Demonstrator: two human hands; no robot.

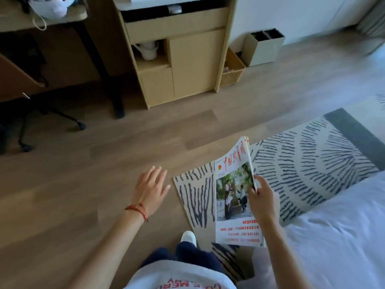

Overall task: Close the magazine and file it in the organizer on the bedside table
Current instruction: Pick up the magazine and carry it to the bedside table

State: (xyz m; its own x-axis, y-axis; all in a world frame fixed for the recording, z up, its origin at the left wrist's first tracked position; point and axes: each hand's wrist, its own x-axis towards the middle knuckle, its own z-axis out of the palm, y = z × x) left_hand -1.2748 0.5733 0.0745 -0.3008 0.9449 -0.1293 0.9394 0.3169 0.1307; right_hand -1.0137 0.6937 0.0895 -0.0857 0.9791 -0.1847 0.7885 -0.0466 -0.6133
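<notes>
Right hand [261, 202] grip on magazine [233, 197], left hand [151, 187] free

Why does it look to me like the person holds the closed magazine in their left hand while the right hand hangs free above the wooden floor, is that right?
Not quite: the hands are swapped. In the head view the right hand holds the closed magazine by its edge, and the left hand, the one with a red string bracelet, hangs free and open above the wooden floor.
</notes>
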